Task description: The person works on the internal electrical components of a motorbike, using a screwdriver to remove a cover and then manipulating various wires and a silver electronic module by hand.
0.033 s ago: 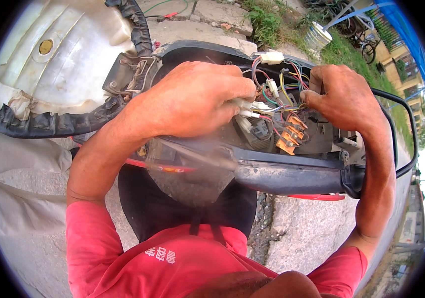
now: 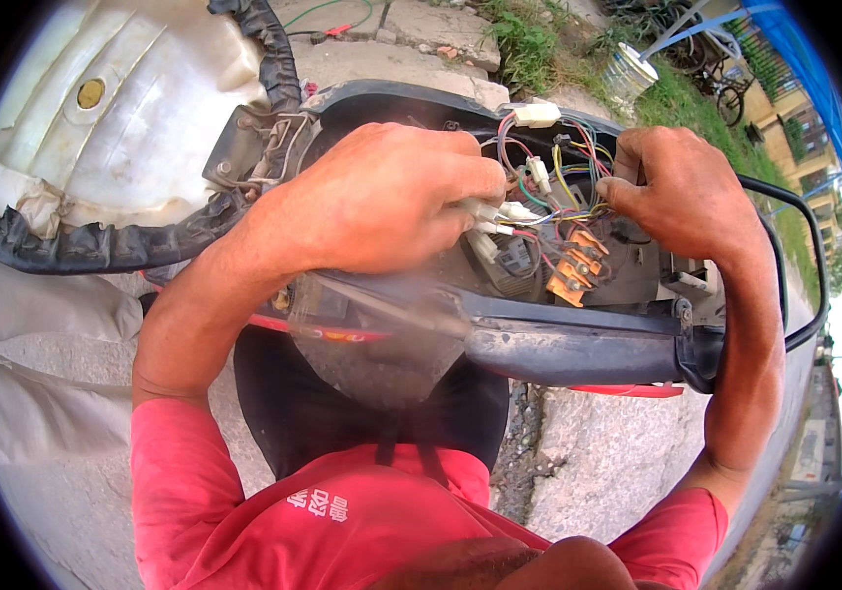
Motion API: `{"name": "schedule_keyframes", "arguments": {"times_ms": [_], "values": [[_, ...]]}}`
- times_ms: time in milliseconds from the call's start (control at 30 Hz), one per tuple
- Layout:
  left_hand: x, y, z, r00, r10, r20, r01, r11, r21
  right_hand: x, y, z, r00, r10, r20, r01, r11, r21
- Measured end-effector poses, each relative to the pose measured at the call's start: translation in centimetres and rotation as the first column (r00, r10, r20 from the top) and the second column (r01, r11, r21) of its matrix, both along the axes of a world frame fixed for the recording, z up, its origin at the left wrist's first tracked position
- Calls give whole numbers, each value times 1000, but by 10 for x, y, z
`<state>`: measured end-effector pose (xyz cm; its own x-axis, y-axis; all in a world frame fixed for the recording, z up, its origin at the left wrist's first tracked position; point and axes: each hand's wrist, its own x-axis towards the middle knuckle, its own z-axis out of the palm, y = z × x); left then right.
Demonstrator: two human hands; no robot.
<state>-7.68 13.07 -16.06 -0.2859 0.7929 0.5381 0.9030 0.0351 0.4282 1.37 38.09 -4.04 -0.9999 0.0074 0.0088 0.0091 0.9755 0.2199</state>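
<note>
Below me is the open compartment of a scooter body (image 2: 569,344), filled with coloured wires (image 2: 571,182). My left hand (image 2: 391,197) is closed with its fingertips pinching a white wire connector (image 2: 482,209). On the right, my right hand (image 2: 682,192) has thumb and fingers closed on the thin wires of the same bundle. Between the hands, another white connector (image 2: 538,175) hangs among the wires, and a larger white connector (image 2: 537,115) rests at the far rim. An orange terminal block (image 2: 575,270) with bolts and a grey finned box (image 2: 516,259) sit nearer to me.
The tipped-up seat (image 2: 136,118) shows its pale underside at the left. A black rail (image 2: 819,261) curves round the right end. Someone's light trouser legs (image 2: 42,295) stand at the left. Beyond are a white bucket (image 2: 631,71), grass (image 2: 524,44) and a green cable (image 2: 367,15).
Both hands keep nearly the same place and grip. The light trouser legs at the left have shifted slightly.
</note>
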Motion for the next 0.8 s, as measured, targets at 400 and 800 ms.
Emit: {"name": "schedule_keyframes", "arguments": {"times_ms": [400, 800], "values": [[1, -2, 0, 1000, -29, 5, 30, 997, -77, -2, -3, 15, 993, -84, 85, 89, 995, -51], [2, -1, 4, 998, -63, 30, 66, 990, -123, -25, 1, -36, 996, 55, -70, -62, 993, -104]]}}
